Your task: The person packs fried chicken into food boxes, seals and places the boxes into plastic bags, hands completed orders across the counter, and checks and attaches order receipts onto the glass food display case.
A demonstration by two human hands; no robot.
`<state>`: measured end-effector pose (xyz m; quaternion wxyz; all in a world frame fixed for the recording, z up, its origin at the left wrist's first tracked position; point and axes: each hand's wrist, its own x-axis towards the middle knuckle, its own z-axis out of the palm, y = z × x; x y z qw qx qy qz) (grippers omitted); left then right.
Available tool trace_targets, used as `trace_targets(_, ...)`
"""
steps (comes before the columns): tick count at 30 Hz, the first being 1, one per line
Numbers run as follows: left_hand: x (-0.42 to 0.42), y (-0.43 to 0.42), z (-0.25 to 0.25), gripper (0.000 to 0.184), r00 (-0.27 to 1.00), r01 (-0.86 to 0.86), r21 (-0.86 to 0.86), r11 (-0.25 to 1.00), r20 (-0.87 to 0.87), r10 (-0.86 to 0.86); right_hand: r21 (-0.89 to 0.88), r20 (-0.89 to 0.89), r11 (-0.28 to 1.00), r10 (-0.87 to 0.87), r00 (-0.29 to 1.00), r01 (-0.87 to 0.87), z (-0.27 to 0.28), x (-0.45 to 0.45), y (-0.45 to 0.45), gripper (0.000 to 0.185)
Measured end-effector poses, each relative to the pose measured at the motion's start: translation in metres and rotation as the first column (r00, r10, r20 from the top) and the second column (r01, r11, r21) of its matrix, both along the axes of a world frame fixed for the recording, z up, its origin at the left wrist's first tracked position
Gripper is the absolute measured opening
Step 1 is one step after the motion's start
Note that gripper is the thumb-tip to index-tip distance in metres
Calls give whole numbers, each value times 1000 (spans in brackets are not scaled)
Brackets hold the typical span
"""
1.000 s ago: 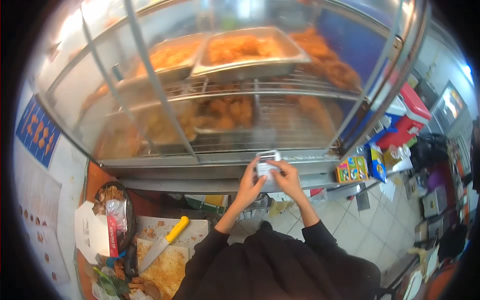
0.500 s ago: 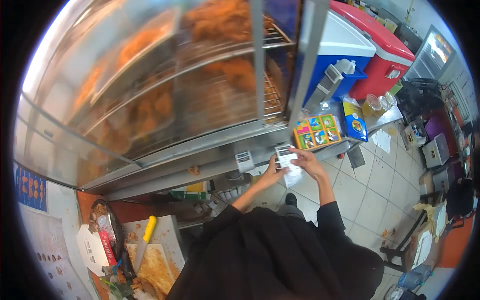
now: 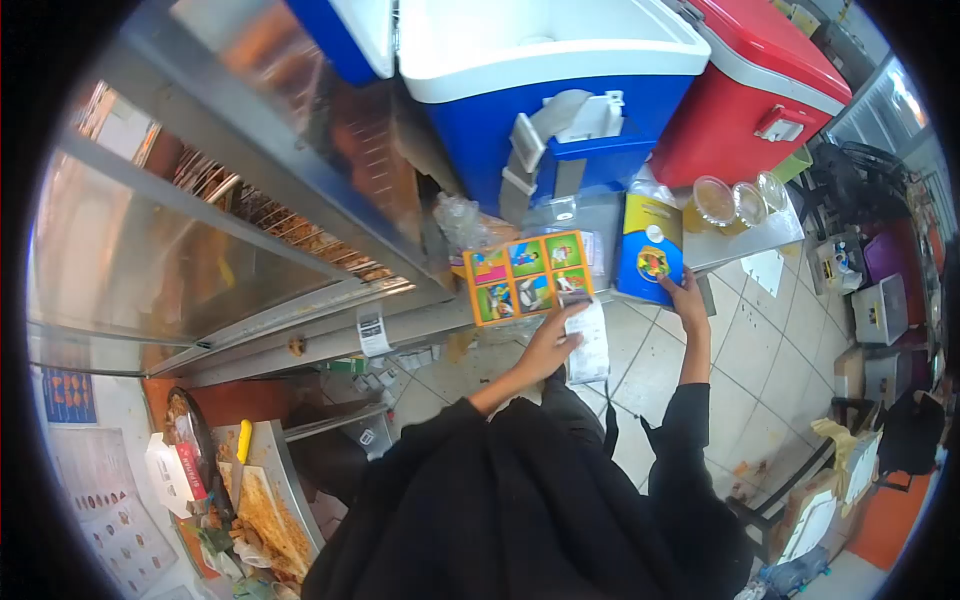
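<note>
My left hand [image 3: 546, 348] is closed on a printed white paper slip [image 3: 590, 345], which hangs down from the fingers. My right hand [image 3: 688, 303] has its fingers at the lower right corner of a blue and yellow booklet [image 3: 650, 255] with a round food picture on it. Just beyond my left hand lies an orange item with colourful picture squares [image 3: 528, 275] on the metal counter. A second printed label [image 3: 373, 331] hangs on the counter's front edge to the left.
A blue cooler [image 3: 560, 110] with its lid raised stands behind the booklet, beside a red cooler [image 3: 750, 110]. Lidded plastic tubs [image 3: 713, 203] stand at the right. A glass food cabinet [image 3: 180, 250] fills the left. A yellow-handled knife [image 3: 243, 442] lies on a cutting board at lower left.
My right hand has left the paper slip and moved right to the booklet. The slip stays in my left hand. The view has shifted right, and the open cooler shows more fully.
</note>
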<state>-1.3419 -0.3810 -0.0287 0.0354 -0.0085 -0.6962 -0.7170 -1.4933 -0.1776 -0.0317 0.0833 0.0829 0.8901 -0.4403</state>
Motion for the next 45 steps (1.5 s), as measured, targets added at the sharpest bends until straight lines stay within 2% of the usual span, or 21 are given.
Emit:
trace_targets(1, -16, 7, -6, 41, 1000, 15, -9, 1000, -7, -15, -428, 141, 903, 100, 985, -30, 2, -4, 9, 62)
trace_targets(3, -48, 19, -9, 43, 1000, 28, -17, 999, -9, -28, -467, 185, 884, 95, 978, 2, 33, -11, 23, 55)
trace_targets(5, -82, 24, -9, 45, 1000, 5, -292, 956, -16, -10, -729, 259, 683, 220, 940, 41, 41, -22, 46, 46)
trace_targets(7, -118, 29, -9, 49, 961, -181, -574, 798, -276, 20, -711, 272, 703, 267, 924, 6, 43, -19, 60, 42)
trace_targets(13, -181, 28, -15, 41, 953, -264, -633, 728, -57, 296, -752, 249, 637, 41, 968, 167, 35, 26, 37, 45)
trace_targets(15, -197, 22, -28, 35, 953, -250, -601, 759, -13, 304, -857, 57, 512, -36, 998, 67, 22, 32, 14, 49)
trace_targets(17, -202, 14, -25, 31, 949, -236, -573, 785, 39, 313, -579, -65, 814, 19, 998, -53, 7, 31, 0, 52)
trace_targets(19, -202, 5, -1, 32, 886, -163, -192, 968, 404, 230, -152, -257, 924, 305, 917, -350, -8, 34, -7, 58)
trace_targets(20, -197, 2, 4, 42, 919, -93, -266, 960, 348, 185, -149, -256, 920, 317, 913, -362, -2, 36, -11, 58)
trace_targets(22, -193, -6, -5, 44, 941, -55, -451, 891, 275, 197, 397, -122, 877, 342, 932, -270, 13, 38, -14, 61)
trace_targets(24, -174, -10, -2, 48, 967, -21, -645, 764, 180, 179, 468, -273, 861, 355, 894, -199, 19, 35, -12, 59)
trace_targets(26, -137, -11, 39, 45, 999, 13, -403, 915, 47, 6, 485, -477, 870, 351, 806, -92, 37, 31, -18, 49)
trace_targets(29, -75, -11, 56, 44, 988, -85, 103, 991, 135, 71, 251, -547, 908, 418, 725, -334, 68, 36, -38, 45)
trace_targets(32, -4, 0, 51, 53, 984, -169, 707, 686, 157, 81, 223, -609, 648, 676, 415, -728, 79, 78, -78, 43)
trace_targets(35, 69, 14, 88, 56, 897, -410, 850, 331, 310, 315, 320, -593, 165, 803, -61, -933, 61, 149, -119, 51)
trace_targets(37, 118, 11, 71, 59, 809, -461, 853, 246, 290, 512, 82, -710, 44, 704, -27, -996, 27, 189, -136, 55)
trace_targets(38, 156, 9, 79, 59, 736, -539, 797, 271, 289, 613, -1, -627, -84, 777, -65, -996, 26, 212, -142, 55)
trace_targets(40, 227, 15, 68, 52, 626, -205, 947, 249, -70, 777, -146, -375, -312, 896, -239, -939, 18, 251, -145, 50)
trace_targets(41, 268, 31, 78, 52, 493, -248, 942, 228, -80, 866, -232, -148, -360, 931, -333, -904, -11, 261, -147, 45)
trace_targets(43, 341, 78, 91, 46, 162, -728, 641, 244, -185, 969, 112, -256, -534, 799, -544, -838, -65, 284, -135, 41)
trace_targets(45, 416, 126, 80, 46, -62, -775, 630, 61, -172, 983, 261, -255, -640, 677, -691, -723, -89, 341, -137, 38)
